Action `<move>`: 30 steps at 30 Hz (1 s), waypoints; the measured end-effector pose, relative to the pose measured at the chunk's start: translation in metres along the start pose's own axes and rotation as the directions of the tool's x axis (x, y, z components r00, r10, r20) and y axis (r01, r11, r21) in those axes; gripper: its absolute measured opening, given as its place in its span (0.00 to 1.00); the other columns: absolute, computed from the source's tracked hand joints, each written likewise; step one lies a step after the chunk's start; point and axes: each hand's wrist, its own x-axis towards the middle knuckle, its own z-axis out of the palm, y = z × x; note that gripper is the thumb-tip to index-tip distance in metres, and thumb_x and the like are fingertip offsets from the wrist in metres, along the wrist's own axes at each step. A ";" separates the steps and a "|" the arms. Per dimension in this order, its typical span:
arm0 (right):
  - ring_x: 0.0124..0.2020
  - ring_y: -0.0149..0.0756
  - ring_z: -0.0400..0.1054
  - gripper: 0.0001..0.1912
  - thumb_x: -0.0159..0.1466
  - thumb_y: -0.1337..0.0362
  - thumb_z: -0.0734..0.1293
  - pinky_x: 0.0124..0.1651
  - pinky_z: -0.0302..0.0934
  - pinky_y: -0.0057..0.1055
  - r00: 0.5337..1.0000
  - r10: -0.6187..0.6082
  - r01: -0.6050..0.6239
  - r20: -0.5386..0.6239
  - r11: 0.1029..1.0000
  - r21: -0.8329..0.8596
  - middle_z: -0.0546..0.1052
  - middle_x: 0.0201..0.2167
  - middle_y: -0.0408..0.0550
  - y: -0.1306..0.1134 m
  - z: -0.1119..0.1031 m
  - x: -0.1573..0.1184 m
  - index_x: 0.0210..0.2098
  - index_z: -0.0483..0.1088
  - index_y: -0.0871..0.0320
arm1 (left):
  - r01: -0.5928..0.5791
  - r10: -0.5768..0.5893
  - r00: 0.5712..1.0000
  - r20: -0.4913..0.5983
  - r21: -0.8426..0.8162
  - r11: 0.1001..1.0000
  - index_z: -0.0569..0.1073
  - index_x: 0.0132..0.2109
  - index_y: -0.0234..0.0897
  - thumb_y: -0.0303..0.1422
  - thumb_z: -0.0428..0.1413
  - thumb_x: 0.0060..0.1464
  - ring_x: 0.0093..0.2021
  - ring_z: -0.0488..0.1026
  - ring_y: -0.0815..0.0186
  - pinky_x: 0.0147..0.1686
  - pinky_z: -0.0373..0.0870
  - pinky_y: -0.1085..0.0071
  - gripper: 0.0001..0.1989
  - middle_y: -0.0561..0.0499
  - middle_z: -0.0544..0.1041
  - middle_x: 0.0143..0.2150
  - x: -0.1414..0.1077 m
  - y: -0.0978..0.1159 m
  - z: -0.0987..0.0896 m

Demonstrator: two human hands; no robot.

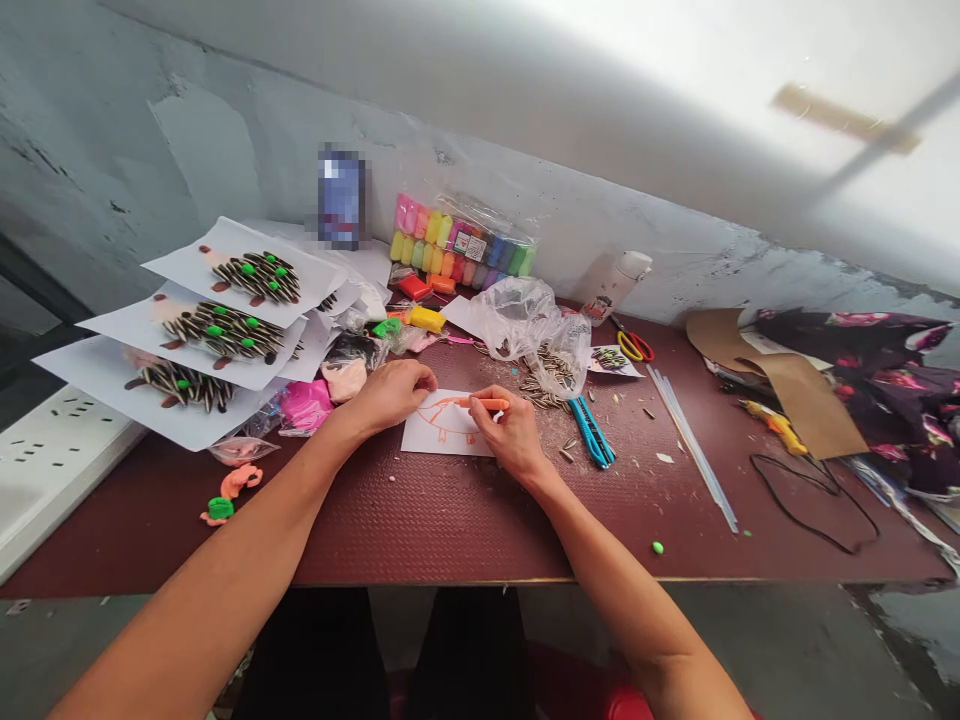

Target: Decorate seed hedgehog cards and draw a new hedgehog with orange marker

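Note:
A small white sheet (420,437) with an orange outline drawing of an animal lies on the dark red table (420,540). My right hand (514,435) holds an orange marker (491,404), its tip end over the drawing. At the sheet's upper left corner rests my left hand (395,393), fingers curled together; whether anything is between them is hidden. Just right of the paper are striped sunflower seeds (545,378) in and around a clear plastic bag (517,315).
Left stand stacked sheets with seed hedgehogs (255,278) and a power strip (45,455). Behind are colored clay packs (450,245) and a white bottle (619,285). Right are scissors (636,345), blue-handled pliers (592,433), glue sticks (694,450) and a yellow glue gun (784,430).

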 end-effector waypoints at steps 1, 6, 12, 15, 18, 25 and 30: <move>0.25 0.31 0.66 0.13 0.65 0.60 0.64 0.32 0.57 0.27 1.000 0.002 -0.002 0.007 1.000 0.005 0.80 0.27 0.45 0.000 0.000 0.000 0.30 0.77 0.58 | -0.001 0.001 1.000 0.000 0.001 1.000 0.83 0.44 0.37 0.25 0.53 0.55 0.45 0.78 0.57 0.45 0.71 0.67 0.15 0.45 0.83 0.44 0.000 0.000 0.000; 0.26 0.31 0.67 0.14 0.66 0.58 0.64 0.32 0.57 0.27 0.999 0.007 -0.009 0.051 0.999 0.042 0.81 0.29 0.47 0.000 0.002 -0.002 0.33 0.78 0.59 | -0.004 0.004 1.000 -0.003 0.005 1.000 0.83 0.44 0.37 0.24 0.53 0.55 0.45 0.78 0.57 0.46 0.71 0.67 0.15 0.46 0.83 0.45 0.000 0.000 0.000; 0.25 0.31 0.66 0.13 0.65 0.60 0.64 0.32 0.56 0.27 1.000 0.009 -0.010 0.010 1.000 0.010 0.79 0.26 0.45 0.002 0.002 -0.001 0.30 0.77 0.59 | -0.005 0.005 1.000 0.004 0.003 1.000 0.82 0.45 0.36 0.24 0.53 0.55 0.46 0.78 0.57 0.47 0.71 0.67 0.15 0.45 0.83 0.45 -0.001 0.001 -0.001; 0.25 0.31 0.66 0.14 0.66 0.59 0.65 0.30 0.56 0.27 0.999 0.008 -0.009 0.032 1.000 0.022 0.79 0.26 0.45 0.001 0.001 -0.001 0.31 0.78 0.59 | -0.005 0.005 1.000 0.004 0.004 1.000 0.82 0.45 0.36 0.24 0.53 0.55 0.46 0.78 0.57 0.47 0.71 0.67 0.15 0.45 0.83 0.45 0.000 0.001 0.000; 0.25 0.31 0.67 0.14 0.66 0.58 0.65 0.31 0.58 0.27 0.999 0.005 -0.006 0.045 0.999 0.037 0.80 0.28 0.46 0.000 0.001 -0.001 0.33 0.78 0.59 | -0.008 0.008 1.000 -0.002 0.004 1.000 0.83 0.45 0.36 0.24 0.53 0.55 0.46 0.78 0.57 0.47 0.71 0.67 0.15 0.45 0.83 0.45 0.000 0.000 0.001; 0.25 0.31 0.66 0.13 0.66 0.59 0.65 0.31 0.57 0.27 0.999 -0.002 0.000 0.032 0.999 0.043 0.80 0.27 0.46 0.000 0.001 -0.002 0.32 0.78 0.59 | -0.014 0.014 1.000 -0.007 0.003 1.000 0.83 0.44 0.36 0.24 0.53 0.55 0.45 0.78 0.57 0.47 0.71 0.66 0.16 0.45 0.83 0.45 0.000 -0.001 0.001; 0.24 0.30 0.64 0.14 0.66 0.59 0.64 0.30 0.55 0.27 0.999 -0.006 0.004 0.053 0.999 0.045 0.79 0.27 0.45 -0.001 0.003 -0.002 0.32 0.78 0.59 | -0.009 0.009 1.000 -0.006 0.002 1.000 0.83 0.44 0.37 0.25 0.53 0.54 0.45 0.78 0.57 0.46 0.72 0.67 0.16 0.45 0.84 0.44 0.000 0.000 0.000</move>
